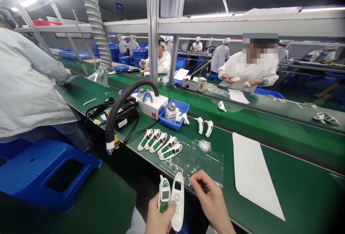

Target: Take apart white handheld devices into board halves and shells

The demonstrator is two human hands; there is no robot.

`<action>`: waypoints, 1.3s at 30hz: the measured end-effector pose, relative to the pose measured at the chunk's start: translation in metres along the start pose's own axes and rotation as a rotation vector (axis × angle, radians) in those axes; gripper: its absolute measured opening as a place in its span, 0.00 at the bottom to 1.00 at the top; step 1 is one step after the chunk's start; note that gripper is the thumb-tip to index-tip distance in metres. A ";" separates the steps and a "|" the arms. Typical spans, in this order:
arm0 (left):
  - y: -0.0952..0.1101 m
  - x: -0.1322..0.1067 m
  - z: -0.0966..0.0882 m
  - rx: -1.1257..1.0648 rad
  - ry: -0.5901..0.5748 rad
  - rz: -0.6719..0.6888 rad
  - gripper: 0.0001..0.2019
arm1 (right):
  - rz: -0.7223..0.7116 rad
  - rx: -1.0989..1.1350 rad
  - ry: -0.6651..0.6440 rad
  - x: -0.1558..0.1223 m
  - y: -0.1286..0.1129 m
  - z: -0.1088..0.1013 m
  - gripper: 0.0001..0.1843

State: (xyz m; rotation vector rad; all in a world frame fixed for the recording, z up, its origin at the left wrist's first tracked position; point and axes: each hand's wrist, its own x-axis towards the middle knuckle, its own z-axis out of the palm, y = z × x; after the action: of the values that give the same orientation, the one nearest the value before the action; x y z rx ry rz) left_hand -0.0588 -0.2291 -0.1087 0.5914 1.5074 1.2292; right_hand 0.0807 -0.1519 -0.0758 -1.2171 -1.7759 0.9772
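Observation:
My left hand [159, 216] holds two white device halves side by side below the bench edge: a half with a green circuit board and small screen [164, 195] and a plain white cover [178, 200]. My right hand [211, 200] hovers just right of them with thumb and forefinger pinched together; whether anything sits between them cannot be made out. On the green bench in front, several open halves with green boards [159, 143] lie in a row beside a clear plastic sheet [198, 156].
A white paper sheet [252, 173] lies to the right. A blue tray [174, 113], a white box unit [151, 104], a black hose [115, 113] and two white casings [204, 126] sit further back. A person in white stands at left by a blue stool [45, 171]; other workers sit across the conveyor.

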 end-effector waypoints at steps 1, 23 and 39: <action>0.000 0.000 0.001 0.001 -0.002 0.002 0.15 | 0.002 0.013 -0.041 -0.001 -0.003 0.001 0.16; -0.010 0.002 -0.003 0.059 0.070 0.127 0.11 | 0.144 0.144 -0.141 -0.013 0.001 0.026 0.12; 0.000 -0.005 -0.028 0.070 0.156 0.222 0.10 | 0.202 0.407 -0.219 -0.005 -0.018 0.051 0.13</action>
State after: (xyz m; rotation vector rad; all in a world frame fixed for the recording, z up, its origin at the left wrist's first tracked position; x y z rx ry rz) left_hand -0.0831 -0.2437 -0.1088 0.7390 1.6537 1.4241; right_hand 0.0299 -0.1695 -0.0823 -1.0707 -1.5281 1.5542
